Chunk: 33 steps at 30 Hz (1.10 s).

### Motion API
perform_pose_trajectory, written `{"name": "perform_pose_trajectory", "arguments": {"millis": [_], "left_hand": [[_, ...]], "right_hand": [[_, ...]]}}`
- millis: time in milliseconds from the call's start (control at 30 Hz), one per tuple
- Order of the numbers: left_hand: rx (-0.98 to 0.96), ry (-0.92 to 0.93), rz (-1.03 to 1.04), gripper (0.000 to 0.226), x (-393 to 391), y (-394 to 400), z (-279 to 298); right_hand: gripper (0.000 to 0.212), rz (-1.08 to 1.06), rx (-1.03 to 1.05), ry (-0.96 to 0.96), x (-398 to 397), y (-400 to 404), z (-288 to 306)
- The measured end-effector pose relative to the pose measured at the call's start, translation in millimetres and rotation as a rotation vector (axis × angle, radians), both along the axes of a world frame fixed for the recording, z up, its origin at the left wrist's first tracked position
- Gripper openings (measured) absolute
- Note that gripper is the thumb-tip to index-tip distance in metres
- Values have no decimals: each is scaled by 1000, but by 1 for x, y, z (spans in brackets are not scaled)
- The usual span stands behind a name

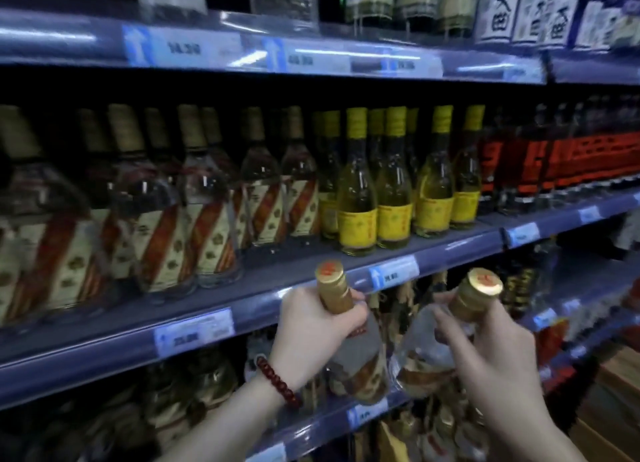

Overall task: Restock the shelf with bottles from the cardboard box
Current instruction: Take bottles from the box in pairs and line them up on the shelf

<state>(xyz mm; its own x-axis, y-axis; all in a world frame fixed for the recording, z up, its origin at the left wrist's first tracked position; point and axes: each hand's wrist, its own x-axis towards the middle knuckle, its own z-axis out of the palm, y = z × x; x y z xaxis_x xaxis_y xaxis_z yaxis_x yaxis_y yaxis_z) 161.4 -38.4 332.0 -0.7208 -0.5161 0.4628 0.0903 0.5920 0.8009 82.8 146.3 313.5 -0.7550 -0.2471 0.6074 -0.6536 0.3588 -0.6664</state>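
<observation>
Shop aisle, dim, frame blurred. Your left hand (311,330) is closed round the neck of one clear bottle (349,351); your right hand (491,344) grips the neck of a second bottle (436,344) just beside it. Both gold-capped, upright, held below the shelf (263,285) edge. Above your hands: matching striped-label bottles (204,205) up and left, with a bare patch of shelf in front of them. Yellow-label bottles (356,198) straight above. Box not in view. Judged: mid-task, these two not yet placed.

Two bare forearms in view, no sleeves. Left hand (311,337) had a dark red beaded bracelet (277,382) at the wrist. Right hand (498,351) wore nothing; no rings visible.
</observation>
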Motion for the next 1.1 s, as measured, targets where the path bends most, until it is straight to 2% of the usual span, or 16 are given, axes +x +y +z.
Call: {"name": "perform_pose_trajectory", "arguments": {"millis": [133, 333, 567, 733, 1100], "left_hand": [[-62, 41, 90, 34, 29, -29, 47], [-192, 126, 217, 26, 54, -49, 117], [-341, 236, 297, 34, 53, -62, 178], [-393, 255, 336, 31, 36, -63, 186], [-366, 219, 437, 26, -13, -88, 155]], "right_hand": [[14, 174, -28, 66, 13, -34, 54], [17, 319, -22, 225, 20, -71, 118], [21, 387, -62, 261, 9, -110, 169], [22, 404, -98, 261, -8, -138, 176], [20, 388, -97, 220, -51, -170, 149]]}}
